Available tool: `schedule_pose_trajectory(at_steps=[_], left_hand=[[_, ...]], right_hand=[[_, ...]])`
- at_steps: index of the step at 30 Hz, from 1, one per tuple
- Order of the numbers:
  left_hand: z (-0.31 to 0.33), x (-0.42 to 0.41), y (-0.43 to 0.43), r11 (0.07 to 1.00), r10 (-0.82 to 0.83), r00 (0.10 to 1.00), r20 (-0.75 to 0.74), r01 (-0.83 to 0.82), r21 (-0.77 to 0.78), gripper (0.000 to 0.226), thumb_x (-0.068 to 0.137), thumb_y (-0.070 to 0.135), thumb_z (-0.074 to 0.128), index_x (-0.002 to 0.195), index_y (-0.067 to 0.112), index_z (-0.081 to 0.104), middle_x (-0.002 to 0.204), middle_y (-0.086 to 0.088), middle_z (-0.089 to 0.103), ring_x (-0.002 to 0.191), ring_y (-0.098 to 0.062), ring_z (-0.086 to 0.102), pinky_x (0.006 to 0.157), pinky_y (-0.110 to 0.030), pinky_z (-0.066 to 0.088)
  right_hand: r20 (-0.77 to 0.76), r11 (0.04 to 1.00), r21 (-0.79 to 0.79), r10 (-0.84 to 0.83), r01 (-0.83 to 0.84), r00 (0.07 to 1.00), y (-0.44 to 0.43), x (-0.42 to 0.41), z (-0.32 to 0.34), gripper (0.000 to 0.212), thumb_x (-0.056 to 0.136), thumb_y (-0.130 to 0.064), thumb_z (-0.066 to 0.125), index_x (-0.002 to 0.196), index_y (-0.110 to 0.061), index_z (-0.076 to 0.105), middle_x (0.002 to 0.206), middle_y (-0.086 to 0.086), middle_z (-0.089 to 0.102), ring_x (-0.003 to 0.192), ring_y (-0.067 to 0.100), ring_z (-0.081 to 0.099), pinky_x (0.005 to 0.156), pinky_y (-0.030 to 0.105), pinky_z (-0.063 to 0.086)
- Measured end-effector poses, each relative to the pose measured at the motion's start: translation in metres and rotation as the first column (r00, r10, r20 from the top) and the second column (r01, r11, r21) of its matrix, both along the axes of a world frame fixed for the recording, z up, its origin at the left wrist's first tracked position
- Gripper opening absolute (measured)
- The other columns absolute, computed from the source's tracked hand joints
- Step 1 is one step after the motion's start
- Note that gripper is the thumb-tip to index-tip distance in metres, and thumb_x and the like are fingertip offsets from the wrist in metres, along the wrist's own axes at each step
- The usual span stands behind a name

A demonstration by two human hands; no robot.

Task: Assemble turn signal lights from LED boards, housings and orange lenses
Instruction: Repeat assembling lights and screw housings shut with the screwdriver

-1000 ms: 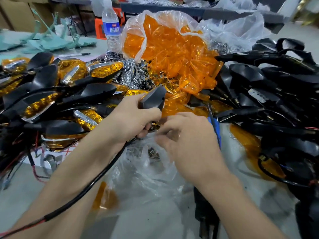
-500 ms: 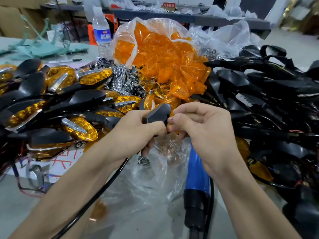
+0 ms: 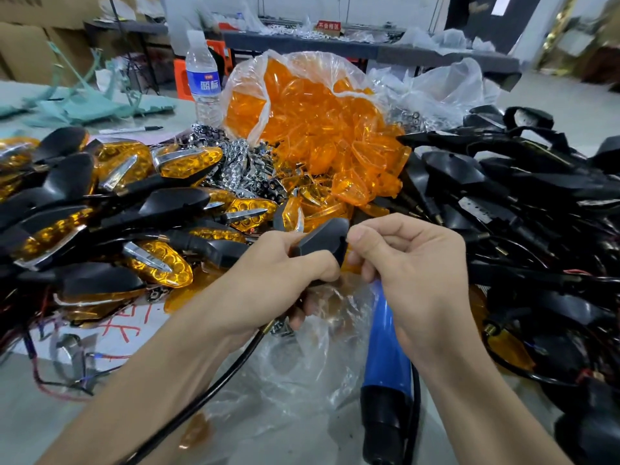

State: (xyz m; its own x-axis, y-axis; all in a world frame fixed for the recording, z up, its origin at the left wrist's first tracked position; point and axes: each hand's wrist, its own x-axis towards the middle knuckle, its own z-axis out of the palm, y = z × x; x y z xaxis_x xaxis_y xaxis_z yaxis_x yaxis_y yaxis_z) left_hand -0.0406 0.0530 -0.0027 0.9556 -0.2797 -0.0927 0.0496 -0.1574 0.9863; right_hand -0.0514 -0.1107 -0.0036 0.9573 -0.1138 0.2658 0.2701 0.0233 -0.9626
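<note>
Held item: one black housing [image 3: 323, 238], above the middle of the bench [image 3: 30, 417], just in front of the spilled orange lenses [image 3: 312, 129].

Left hand [image 3: 278, 280]: fingers [image 3: 315, 263] clenched round the lower, near end of the housing, grasping it. The housing rises out of the top of the fist, tilted up and to the right. Its black cable [image 3: 208, 391] leaves below the palm and runs toward the near edge of the bench.

Right hand [image 3: 416, 263]: fingers curled, grasping the far right end of the housing. The thumb tip lies on the upper right edge and the curled fingers sit just beneath it. Whether a small part is also held between them cannot be told. The open face of the housing is turned away and cannot be seen.

Surroundings: the lenses lie in a torn clear bag at the middle of the far side. Finished lights [image 3: 161, 260] with orange fronts are heaped along the left side. A heap of black housings [image 3: 496, 182] with wires fills the right side. Chrome parts [image 3: 241, 169] lie between the finished lights and the lenses. A blue tool [image 3: 385, 347] with a black end lies under the right wrist, on crumpled clear plastic [image 3: 295, 370]. A water bottle [image 3: 203, 75] stands upright at the far side, left of the lens bag.
</note>
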Motion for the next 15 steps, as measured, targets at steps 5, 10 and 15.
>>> schedule_pose_trajectory(at_steps=[5, 10, 15], left_hand=[[0.002, -0.003, -0.007, 1.000, 0.010, 1.000, 0.011, -0.010, -0.008, 0.022, 0.079, 0.019, 0.069, 0.085, -0.002, 0.065, 0.070, -0.027, 0.055, 0.046, -0.018, 0.049, 0.036, -0.023, 0.037], [-0.001, -0.006, -0.011, 0.999, 0.043, 0.999, 0.010, -0.043, 0.012, 0.022, 0.085, 0.013, 0.068, 0.091, -0.007, 0.064, 0.064, -0.011, 0.055, 0.048, -0.020, 0.050, 0.037, -0.023, 0.036], [0.002, -0.009, -0.013, 1.000, 0.011, 1.000, -0.003, -0.011, -0.022, 0.025, 0.088, 0.012, 0.066, 0.097, -0.012, 0.063, 0.067, -0.013, 0.058, 0.049, -0.017, 0.050, 0.036, -0.021, 0.036]], right_hand=[[-0.041, 0.996, 0.092, 0.022, -0.018, 0.999, -0.002, 0.001, 0.000, 0.014, 0.084, -0.002, 0.077, 0.072, -0.010, 0.077, 0.059, 0.006, 0.067, 0.048, 0.009, 0.052, 0.049, 0.018, 0.045], [-0.078, 0.959, 0.255, 0.144, -0.120, 0.986, 0.000, 0.000, 0.002, 0.013, 0.075, -0.023, 0.073, 0.073, -0.010, 0.074, 0.060, 0.006, 0.061, 0.050, 0.010, 0.046, 0.050, 0.018, 0.042], [-0.052, 0.992, 0.121, 0.043, -0.036, 0.998, -0.003, 0.000, 0.007, 0.022, 0.086, 0.002, 0.075, 0.069, -0.011, 0.076, 0.050, 0.004, 0.058, 0.043, 0.006, 0.047, 0.047, 0.013, 0.040]])
